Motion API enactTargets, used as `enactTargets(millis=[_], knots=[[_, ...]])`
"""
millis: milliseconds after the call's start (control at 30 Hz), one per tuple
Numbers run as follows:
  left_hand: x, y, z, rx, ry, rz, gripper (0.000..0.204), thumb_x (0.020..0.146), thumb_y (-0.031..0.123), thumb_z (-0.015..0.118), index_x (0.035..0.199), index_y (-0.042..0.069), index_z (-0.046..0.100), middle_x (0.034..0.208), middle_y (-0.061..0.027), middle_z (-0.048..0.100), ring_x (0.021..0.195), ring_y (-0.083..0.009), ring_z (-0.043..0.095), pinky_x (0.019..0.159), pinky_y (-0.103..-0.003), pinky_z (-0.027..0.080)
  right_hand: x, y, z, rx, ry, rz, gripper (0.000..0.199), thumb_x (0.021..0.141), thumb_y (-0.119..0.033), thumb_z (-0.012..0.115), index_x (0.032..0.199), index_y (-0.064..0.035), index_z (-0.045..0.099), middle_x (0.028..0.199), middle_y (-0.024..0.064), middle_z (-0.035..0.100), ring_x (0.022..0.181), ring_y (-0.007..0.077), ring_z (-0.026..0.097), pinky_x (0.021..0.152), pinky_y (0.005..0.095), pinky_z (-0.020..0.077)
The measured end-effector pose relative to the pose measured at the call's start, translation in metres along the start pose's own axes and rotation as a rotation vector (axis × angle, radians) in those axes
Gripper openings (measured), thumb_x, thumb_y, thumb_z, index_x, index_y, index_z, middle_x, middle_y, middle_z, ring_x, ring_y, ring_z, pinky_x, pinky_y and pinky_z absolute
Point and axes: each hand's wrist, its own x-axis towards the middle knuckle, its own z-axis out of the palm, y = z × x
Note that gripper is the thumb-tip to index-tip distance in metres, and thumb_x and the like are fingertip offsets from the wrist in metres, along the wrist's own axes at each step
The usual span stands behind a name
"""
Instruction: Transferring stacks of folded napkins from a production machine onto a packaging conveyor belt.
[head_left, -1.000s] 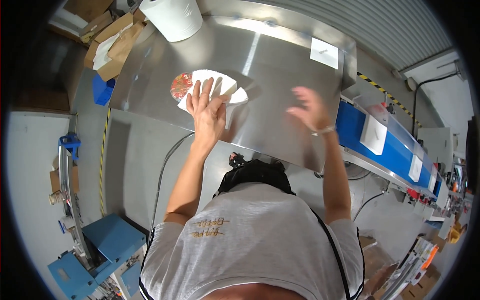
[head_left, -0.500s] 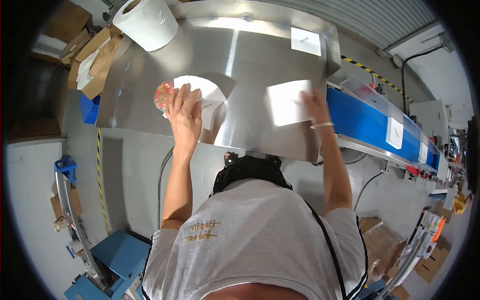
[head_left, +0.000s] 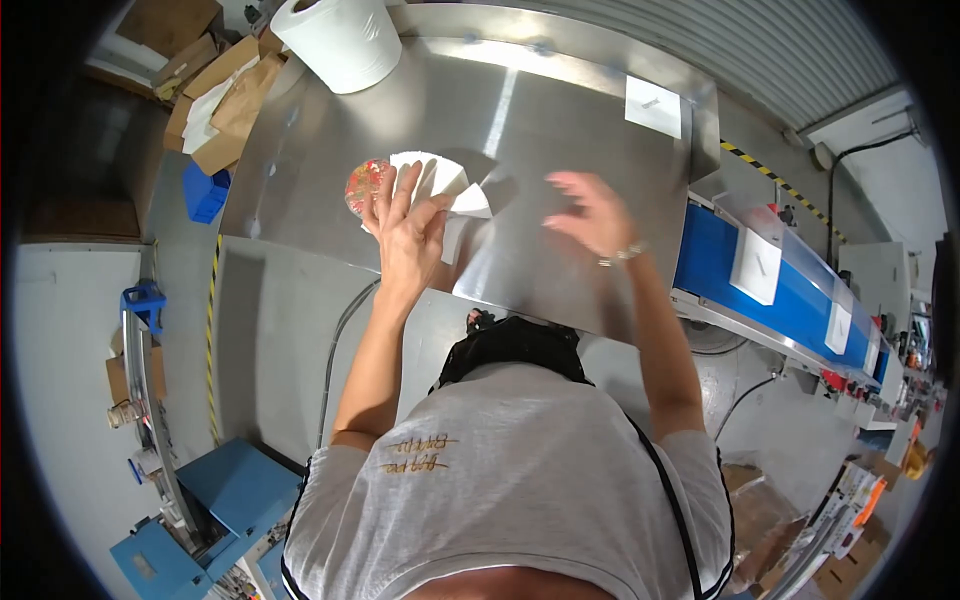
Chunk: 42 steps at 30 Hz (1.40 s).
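Note:
My left hand (head_left: 408, 232) has its fingers bent over a fanned stack of white cards (head_left: 432, 175) on the left half of the steel table, holding them. Against the stack's left side is a rounded, shiny thing with a red and gold pattern (head_left: 368, 183); its kind is hard to tell. My right hand (head_left: 592, 215), with a bracelet on the wrist, hovers over the table's right part, empty, thumb and fingers apart. A white card (head_left: 757, 266) lies on the near end of the blue conveyor belt (head_left: 706, 248), with more cards farther along it.
A single white card (head_left: 653, 107) rests in the table's far right corner. At the far left stands a big white roll (head_left: 345, 50). Open cardboard boxes (head_left: 225, 115) and a blue bin (head_left: 205, 192) are left of the steel table (head_left: 300, 215). A clear guard (head_left: 800, 262) runs along the belt.
The white card by my right hand has gone from the table to the belt, and that hand has come back leftward, empty. Cards on the belt have moved farther along. My left hand stays at the stack.

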Motion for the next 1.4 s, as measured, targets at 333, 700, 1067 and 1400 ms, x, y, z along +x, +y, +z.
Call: enactTargets(millis=[333, 700, 1067, 1400], knots=[[0.005, -0.008, -0.006, 0.088, -0.059, -0.057, 0.041, 0.079, 0.01, 0.067, 0.119, 0.01, 0.06, 0.139, -0.017, 0.041, 0.132, -0.0343, 0.032, 0.106, -0.054, 0.022, 0.018, 0.004, 0.047, 0.427, -0.053, 0.226, 0.034, 0.088, -0.03, 0.064, 0.104, -0.0018, 0.053, 0.092, 0.0064, 0.058, 0.083, 0.0112, 0.052, 0.074, 0.0271, 0.0451], [0.0, -0.016, 0.0, 0.004, 0.061, -0.013, 0.028, 0.078, 0.003, 0.064, 0.104, 0.012, 0.068, 0.126, -0.0089, 0.055, 0.121, -0.033, 0.045, 0.1, -0.047, 0.033, -0.139, 0.149, -0.135, -0.644, 0.72, 0.899, 0.066, 0.077, -0.052, 0.065, 0.126, -0.0103, 0.05, 0.109, 0.016, 0.06, 0.091, 0.0336, 0.058, 0.077, 0.0409, 0.0488], [0.001, -0.014, -0.009, 0.035, -0.014, 0.081, 0.026, 0.074, 0.004, 0.068, 0.098, 0.013, 0.07, 0.131, -0.0094, 0.05, 0.13, -0.0333, 0.035, 0.106, -0.053, 0.018, 0.031, -0.028, 0.042, 0.068, -0.154, 0.018, 0.055, 0.074, -0.02, 0.076, 0.124, -0.0143, 0.053, 0.128, 0.0113, 0.048, 0.116, 0.0276, 0.05, 0.095, 0.0372, 0.0431], [0.0, -0.026, -0.01, 0.077, -0.007, -0.067, 0.04, 0.08, 0.013, 0.067, 0.119, 0.01, 0.059, 0.131, -0.0177, 0.049, 0.126, -0.0321, 0.039, 0.104, -0.048, 0.023, 0.011, 0.016, 0.048, 0.602, 0.105, 0.214, 0.036, 0.09, -0.029, 0.061, 0.112, -0.0024, 0.053, 0.097, 0.008, 0.062, 0.09, 0.0125, 0.056, 0.08, 0.029, 0.0453]])
